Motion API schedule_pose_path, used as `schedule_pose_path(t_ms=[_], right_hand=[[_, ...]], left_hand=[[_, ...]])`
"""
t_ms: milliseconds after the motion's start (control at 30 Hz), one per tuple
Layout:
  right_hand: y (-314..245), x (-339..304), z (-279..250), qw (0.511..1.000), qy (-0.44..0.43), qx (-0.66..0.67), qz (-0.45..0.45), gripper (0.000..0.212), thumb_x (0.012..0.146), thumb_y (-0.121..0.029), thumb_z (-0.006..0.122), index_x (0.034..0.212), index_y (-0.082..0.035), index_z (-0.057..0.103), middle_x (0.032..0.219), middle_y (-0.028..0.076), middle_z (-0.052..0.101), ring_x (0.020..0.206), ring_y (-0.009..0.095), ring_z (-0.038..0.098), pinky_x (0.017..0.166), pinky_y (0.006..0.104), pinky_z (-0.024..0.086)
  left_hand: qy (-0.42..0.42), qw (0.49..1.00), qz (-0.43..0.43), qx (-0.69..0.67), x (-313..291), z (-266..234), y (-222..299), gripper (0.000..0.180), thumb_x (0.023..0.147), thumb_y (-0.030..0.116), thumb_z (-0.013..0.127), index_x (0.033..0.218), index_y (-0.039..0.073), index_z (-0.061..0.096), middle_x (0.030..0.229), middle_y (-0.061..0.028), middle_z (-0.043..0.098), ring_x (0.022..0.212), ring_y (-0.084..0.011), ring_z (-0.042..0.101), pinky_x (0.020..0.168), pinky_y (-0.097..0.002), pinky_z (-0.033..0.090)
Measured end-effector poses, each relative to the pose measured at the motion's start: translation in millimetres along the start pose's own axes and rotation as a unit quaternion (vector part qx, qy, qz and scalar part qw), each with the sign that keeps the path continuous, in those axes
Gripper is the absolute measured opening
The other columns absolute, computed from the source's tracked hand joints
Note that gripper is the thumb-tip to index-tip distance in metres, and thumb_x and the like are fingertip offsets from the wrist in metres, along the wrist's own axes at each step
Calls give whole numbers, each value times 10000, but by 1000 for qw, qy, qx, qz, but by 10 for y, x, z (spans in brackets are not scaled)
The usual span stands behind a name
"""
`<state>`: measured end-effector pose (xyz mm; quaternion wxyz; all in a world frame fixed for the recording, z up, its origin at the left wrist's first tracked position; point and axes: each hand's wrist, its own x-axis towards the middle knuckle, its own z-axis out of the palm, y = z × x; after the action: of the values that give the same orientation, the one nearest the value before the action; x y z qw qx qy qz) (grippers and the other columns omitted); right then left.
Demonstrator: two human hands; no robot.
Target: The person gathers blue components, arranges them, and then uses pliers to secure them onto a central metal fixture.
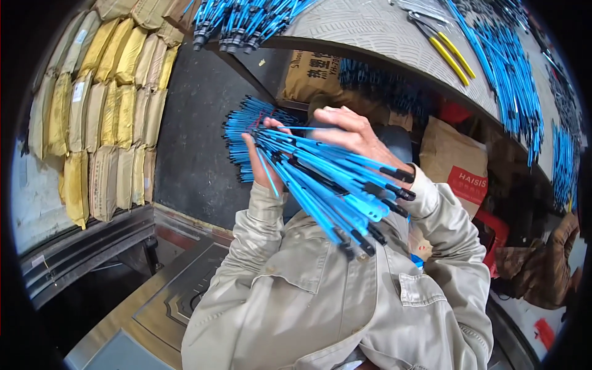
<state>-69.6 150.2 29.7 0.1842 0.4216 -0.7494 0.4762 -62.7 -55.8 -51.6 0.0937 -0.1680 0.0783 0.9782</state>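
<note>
A bundle of thin blue rods with black ends point(333, 188) lies across my lap, its black tips fanned toward the lower right. My left hand point(264, 161) is closed around the narrow end of the bundle, with one loose rod slanting down beside the palm. Above the bundle, my right hand point(354, 131) has its fingers bent, slightly blurred, around a single thin blue rod point(295, 128) that runs across to the left hand. The bundle's far end passes beneath my right wrist. Just beyond my left hand, a larger stack of similar blue rods point(240, 131) sits low by the table leg.
The grey-topped table point(351, 26) ahead carries more blue rod bundles point(509, 80) and yellow-handled pliers point(453, 58). Beneath it stand brown paper sacks point(447, 148). Stacked yellow and tan sacks point(102, 111) line the left wall. Dark floor point(191, 123) lies between.
</note>
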Motion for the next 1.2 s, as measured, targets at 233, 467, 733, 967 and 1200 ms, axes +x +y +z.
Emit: schedule_pose_path(t_ms=[233, 467, 733, 967, 1200], right_hand=[[-318, -25, -121, 993, -89, 69, 34, 361, 741, -221, 674, 1053, -53, 605, 1042, 94, 610, 972, 255, 582, 831, 343, 459], [-482, -66, -249, 986, -30, 145, 80, 344, 697, -204, 750, 965, -25, 631, 920, 102, 642, 805, 256, 624, 718, 323, 492], [-542, -380, -60, 953, -2, 249, 171, 329, 735, -226, 752, 947, -4, 636, 905, 113, 646, 808, 248, 611, 711, 343, 480], [-698, -335, -100, 936, -6, 269, 225, 261, 730, -139, 756, 875, -6, 585, 854, 95, 623, 695, 199, 576, 649, 316, 459], [-824, -317, -159, 872, 7, 367, 324, 258, 776, -161, 693, 917, -21, 529, 881, 66, 618, 794, 116, 561, 677, 276, 445]], left_hand=[[-50, 998, 30, 23, -271, -288, -687, 521, 914, 553, 410, 1056, 67, 535, 971, -46, 588, 928, -190, 574, 840, -333, 487], [-95, 950, -166, 249, -493, -312, -263, 483, 929, 485, 444, 1072, 35, 543, 989, -70, 608, 928, -177, 587, 839, -295, 481], [38, 871, -3, 489, -598, -468, -42, 351, 872, 228, 633, 1123, -1, 545, 989, -59, 623, 879, -147, 601, 814, -254, 477], [-271, 775, -127, 557, -674, 408, -89, 247, 799, 169, 704, 961, 30, 579, 828, 20, 570, 783, -69, 519, 689, -210, 418], [-386, 697, -93, 598, -557, 370, -93, 255, 770, 219, 732, 799, 23, 571, 781, -38, 581, 723, -126, 535, 652, -259, 422]])
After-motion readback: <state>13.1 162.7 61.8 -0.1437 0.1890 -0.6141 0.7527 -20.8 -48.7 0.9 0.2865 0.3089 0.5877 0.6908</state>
